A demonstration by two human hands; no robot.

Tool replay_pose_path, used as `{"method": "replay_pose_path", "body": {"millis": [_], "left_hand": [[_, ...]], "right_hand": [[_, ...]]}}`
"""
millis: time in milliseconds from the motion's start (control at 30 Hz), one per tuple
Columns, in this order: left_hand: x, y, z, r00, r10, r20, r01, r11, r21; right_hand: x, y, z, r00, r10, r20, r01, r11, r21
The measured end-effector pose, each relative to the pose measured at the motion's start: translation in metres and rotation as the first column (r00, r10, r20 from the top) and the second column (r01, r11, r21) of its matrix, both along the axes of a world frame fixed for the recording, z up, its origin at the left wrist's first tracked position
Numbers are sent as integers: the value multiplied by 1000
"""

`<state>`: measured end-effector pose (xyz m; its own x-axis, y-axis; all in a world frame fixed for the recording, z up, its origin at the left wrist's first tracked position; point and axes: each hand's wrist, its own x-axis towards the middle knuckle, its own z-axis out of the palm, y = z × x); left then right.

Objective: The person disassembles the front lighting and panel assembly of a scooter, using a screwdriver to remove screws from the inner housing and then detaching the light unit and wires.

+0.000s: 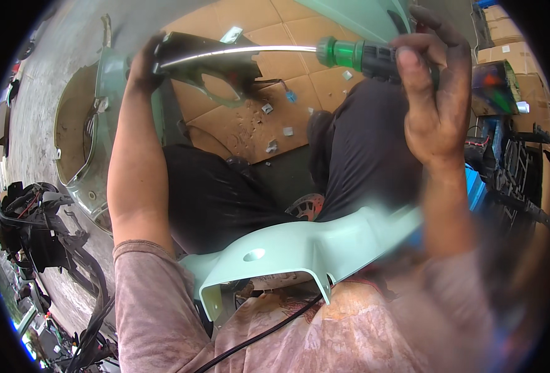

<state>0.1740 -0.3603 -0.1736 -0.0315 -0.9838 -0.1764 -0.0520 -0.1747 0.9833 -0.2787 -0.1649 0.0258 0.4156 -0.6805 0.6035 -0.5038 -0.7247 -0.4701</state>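
My right hand [433, 93] is at the upper right, its fingers around the back end of a screwdriver [346, 55] with a green and black handle. The long bright shaft runs left across a dark plastic panel [216, 59]. Its tip is close to my left hand [146, 65], which grips the panel's left end with the fingers closed and partly hidden. The panel has a large rounded opening, and a short cable with a blue connector [290, 96] hangs beside it. Across my lap lies a mint-green molded plastic cover [281, 245] with an oval hole.
Flattened cardboard [269, 127] with small scraps lies on the floor ahead. A pale green shell part [79, 118] stands at left, above dark frame parts with cables [36, 217]. Another pale green panel [362, 18] is at the top. Boxes [511, 50] and black parts [517, 168] stand at right.
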Motion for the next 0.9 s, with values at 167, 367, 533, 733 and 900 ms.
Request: {"method": "replay_pose_path", "body": {"millis": [167,367,533,733,900], "left_hand": [[-16,14,21,938,191,-288,-109,954,278],[-31,16,24,977,74,-201,-45,988,147],[-25,20,30,936,185,-300,-103,957,270],[-35,18,31,947,195,-254,-120,952,282],[-2,11,8,999,38,-30,-37,999,30]], "right_hand": [[13,4,-6,979,-200,35,202,975,-97],[10,24,4,957,-252,141,201,931,305],[4,14,2,964,-254,-77,262,957,125],[-1,12,2,982,-187,15,184,976,118],[8,23,1,956,-294,8,269,884,383]]}}
